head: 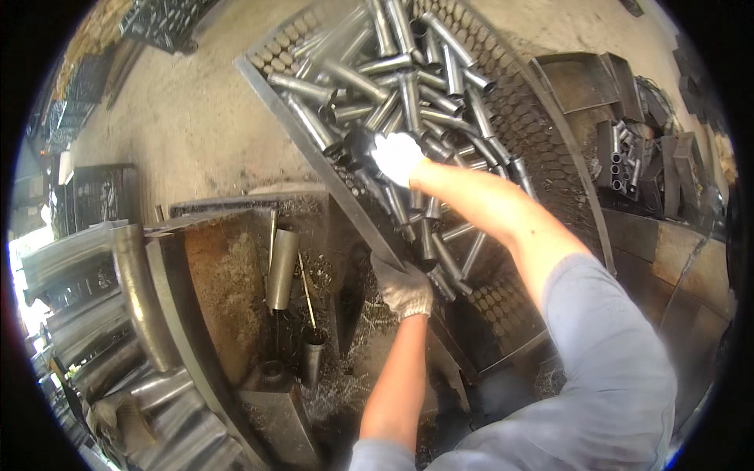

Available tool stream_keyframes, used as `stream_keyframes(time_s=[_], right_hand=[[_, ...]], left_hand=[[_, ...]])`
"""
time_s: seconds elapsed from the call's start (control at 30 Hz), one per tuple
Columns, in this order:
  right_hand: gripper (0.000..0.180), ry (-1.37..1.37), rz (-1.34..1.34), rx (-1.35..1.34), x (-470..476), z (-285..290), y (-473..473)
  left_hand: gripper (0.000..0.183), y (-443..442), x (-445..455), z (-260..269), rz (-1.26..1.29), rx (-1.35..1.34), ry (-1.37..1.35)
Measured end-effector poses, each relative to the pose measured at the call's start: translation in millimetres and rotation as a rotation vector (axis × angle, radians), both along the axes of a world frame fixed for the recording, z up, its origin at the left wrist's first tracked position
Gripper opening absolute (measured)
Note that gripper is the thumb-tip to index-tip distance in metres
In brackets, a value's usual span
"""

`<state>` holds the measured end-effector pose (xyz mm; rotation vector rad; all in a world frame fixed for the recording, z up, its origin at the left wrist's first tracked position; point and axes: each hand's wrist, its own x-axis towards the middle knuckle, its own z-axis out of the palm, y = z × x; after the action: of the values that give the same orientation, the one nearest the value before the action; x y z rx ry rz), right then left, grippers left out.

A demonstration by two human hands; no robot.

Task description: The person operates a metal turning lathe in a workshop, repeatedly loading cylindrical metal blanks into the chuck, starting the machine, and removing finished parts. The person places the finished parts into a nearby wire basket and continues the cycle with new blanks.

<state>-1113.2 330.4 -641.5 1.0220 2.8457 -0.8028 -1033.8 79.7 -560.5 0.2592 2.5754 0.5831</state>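
A perforated metal bin (pixel 359 218) stands before me, heaped with short shiny metal tubes (pixel 410 100) lying at many angles. My left hand (pixel 405 289), in a dirty knit glove, is closed over the bin's near left rim. My right hand (pixel 396 158) reaches across into the bin among the tubes. Its white glove is overexposed, so the fingers are hard to make out. A dark tube end (pixel 357 144) lies right beside its fingertips; whether the hand holds it cannot be seen.
Left of the bin, an open metal machine bed (pixel 221 294) strewn with metal shavings holds an upright tube (pixel 284 268) and a thin rod (pixel 307 291). Larger tubes (pixel 144 300) are stacked at far left. Metal boxes with more tubes (pixel 624 156) stand at right.
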Motion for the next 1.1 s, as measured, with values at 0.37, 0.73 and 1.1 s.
stream_keyframes(time_s=[0.37,0.73,1.1], right_hand=[[0.034,0.143,0.372,0.314,-8,-72,47],[0.078,-0.340,0.081,0.019,-13,18,175],[0.051,0.263,0.150,-0.297,172,257,-5]], left_hand=[[0.076,-2,2,-8,-0.002,0.129,0.076],[0.084,-7,5,-10,-0.045,0.081,0.036],[0.088,-19,-23,20,-0.377,0.189,-0.145]])
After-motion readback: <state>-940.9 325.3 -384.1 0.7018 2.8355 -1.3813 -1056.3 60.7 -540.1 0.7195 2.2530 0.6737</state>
